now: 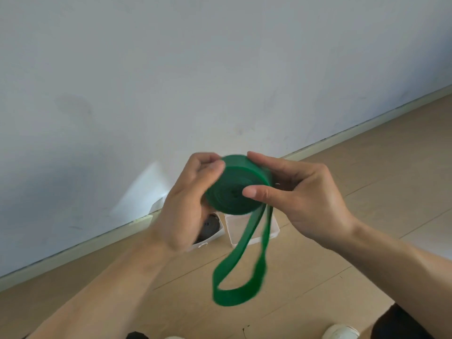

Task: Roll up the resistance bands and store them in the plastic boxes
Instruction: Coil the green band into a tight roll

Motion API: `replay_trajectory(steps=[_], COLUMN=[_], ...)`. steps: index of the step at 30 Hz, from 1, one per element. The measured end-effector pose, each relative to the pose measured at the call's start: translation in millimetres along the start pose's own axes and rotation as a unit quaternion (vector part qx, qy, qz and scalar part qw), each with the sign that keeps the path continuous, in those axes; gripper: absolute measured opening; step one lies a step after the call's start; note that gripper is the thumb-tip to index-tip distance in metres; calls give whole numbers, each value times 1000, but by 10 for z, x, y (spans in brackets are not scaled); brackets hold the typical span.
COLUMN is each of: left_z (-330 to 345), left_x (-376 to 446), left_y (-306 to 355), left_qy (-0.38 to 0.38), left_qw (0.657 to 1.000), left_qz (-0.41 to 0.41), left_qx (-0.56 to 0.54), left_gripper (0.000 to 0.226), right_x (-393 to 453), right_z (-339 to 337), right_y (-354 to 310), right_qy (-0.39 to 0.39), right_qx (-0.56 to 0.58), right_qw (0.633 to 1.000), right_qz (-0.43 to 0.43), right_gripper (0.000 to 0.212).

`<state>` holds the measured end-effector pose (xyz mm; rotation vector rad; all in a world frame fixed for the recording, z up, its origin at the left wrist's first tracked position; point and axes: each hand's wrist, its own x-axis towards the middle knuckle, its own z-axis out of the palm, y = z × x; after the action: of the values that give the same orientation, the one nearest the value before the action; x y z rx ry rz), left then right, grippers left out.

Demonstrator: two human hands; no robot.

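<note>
Both hands grip the green resistance band [234, 189] at the centre of the frame: the left hand [190, 204] curls round the coil's left side, while the right hand [300, 196] pinches it, thumb on the flat face and fingers over the top edge. A loose loop hangs below, blurred. The rubber looks soft and springy, so the coil would likely unwind if released; pinching across its faces seems safest. Two plastic boxes [252, 233] sit behind on the floor [367, 167], one holding a dark roll [209, 226].
</note>
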<state>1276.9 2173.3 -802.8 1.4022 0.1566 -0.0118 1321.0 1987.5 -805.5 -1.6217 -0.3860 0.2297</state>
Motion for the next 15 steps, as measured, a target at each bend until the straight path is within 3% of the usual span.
replay_trajectory(steps=[2,3,5,10,15], left_z=[-103,-122,-110,-83,-111], left_x=[51,58,53,77,116], left_y=[45,60,53,-8,20], left_qy=[-30,-38,-37,1,30], left_qw=[964,941,928,956,998], left_qz=[59,76,80,88,62], left_qx=[256,328,363,281,4], left_gripper=[38,41,48,47,22], right_x=[-9,-15,-27,-6,131], right_z=[-52,-68,-74,-120,-262], right_y=[-56,-82,-109,-133,-53], right_qy=[-42,-68,-93,-56,-58], right_qx=[-126,-180,-217,-182,-109], right_qw=[991,981,972,982,992], right_qz=[-3,2,17,7,29], right_gripper=[53,55,51,52,56])
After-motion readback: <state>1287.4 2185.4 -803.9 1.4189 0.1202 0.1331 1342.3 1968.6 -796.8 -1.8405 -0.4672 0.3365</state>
